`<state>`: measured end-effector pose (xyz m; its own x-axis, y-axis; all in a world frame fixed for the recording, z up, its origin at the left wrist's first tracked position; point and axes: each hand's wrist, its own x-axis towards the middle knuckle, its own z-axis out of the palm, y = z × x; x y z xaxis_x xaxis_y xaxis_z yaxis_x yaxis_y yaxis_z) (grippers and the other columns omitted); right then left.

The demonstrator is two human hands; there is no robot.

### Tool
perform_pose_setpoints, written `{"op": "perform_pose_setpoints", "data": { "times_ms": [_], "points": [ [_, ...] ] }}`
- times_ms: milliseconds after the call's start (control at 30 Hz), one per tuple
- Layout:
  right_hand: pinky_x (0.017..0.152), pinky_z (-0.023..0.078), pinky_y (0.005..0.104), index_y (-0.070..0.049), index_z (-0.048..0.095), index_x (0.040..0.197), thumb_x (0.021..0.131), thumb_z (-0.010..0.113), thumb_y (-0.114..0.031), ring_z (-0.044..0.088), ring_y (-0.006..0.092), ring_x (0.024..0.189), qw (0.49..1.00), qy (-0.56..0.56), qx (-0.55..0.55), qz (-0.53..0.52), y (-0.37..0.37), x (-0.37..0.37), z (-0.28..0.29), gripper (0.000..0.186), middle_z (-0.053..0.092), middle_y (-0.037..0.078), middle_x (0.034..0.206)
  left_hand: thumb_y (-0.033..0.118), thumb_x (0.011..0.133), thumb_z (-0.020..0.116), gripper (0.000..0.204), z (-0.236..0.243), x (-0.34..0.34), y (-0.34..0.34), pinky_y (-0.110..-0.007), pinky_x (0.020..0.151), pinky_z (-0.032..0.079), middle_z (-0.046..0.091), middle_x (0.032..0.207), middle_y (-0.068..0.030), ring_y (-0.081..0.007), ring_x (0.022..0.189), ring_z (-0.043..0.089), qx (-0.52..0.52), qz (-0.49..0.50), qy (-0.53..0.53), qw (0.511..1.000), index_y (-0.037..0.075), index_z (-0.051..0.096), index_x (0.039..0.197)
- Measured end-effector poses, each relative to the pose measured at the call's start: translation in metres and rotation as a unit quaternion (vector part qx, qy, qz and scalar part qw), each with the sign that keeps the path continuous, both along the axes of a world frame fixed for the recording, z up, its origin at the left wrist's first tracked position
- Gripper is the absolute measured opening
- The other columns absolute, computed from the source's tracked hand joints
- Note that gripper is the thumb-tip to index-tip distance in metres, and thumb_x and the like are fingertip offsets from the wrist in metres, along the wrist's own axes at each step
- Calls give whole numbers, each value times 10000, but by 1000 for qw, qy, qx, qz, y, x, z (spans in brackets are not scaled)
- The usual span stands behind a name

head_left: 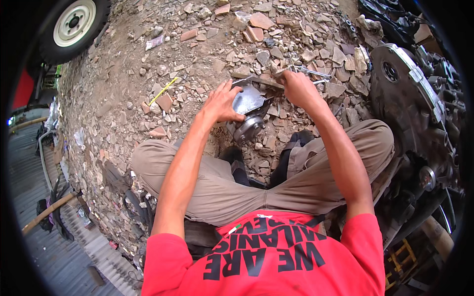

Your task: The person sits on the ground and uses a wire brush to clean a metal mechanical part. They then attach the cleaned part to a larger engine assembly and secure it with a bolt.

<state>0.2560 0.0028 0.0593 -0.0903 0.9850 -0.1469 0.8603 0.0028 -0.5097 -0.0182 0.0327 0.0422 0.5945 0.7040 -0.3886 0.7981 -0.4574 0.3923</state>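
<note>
In front of my knees is a grey metal bracket (248, 101) with a flat plate and a round, bolted hub (250, 129) at its near end. My left hand (220, 102) grips its left side, thumb toward the hub and fingers along the far edge. To the right, my right hand (298, 90) is low over the rubble with its fingers curled closed. Whatever they pinch is hidden. Just beyond that hand lie silver wrenches (316, 74). A narrow flat strip (264, 82) runs between the bracket and my right fingers.
Broken tile and stone cover the ground (197, 54). A yellow strip (164, 91) lies left of my hand. At the right stands a large engine housing (402, 74) close to my knee. A wheel (74, 22) is at far left, with corrugated sheet (29, 163) below.
</note>
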Motion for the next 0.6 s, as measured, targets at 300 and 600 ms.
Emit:
{"op": "perform_pose_setpoints", "data": {
  "times_ms": [300, 600],
  "points": [
    [760, 519, 522, 22, 617, 916, 840, 573, -64, 658, 449, 869, 1000, 12, -12, 21, -6, -4, 2, 123, 674, 264, 869, 490, 563, 859, 938, -10, 15, 14, -667, 1134, 223, 321, 1561, -217, -334, 1474, 266, 6, 58, -28, 998, 112, 545, 1361],
    [742, 499, 517, -9, 671, 979, 876, 555, -43, 645, 440, 824, 999, -8, -10, 35, -11, -1, 9, 158, 674, 249, 836, 514, 549, 862, 947, -2, 51, 27, -702, 1127, 184, 373, 1535, -167, -330, 1482, 218, -39, 117, 18, 992, 107, 558, 1348]
  ]
}}
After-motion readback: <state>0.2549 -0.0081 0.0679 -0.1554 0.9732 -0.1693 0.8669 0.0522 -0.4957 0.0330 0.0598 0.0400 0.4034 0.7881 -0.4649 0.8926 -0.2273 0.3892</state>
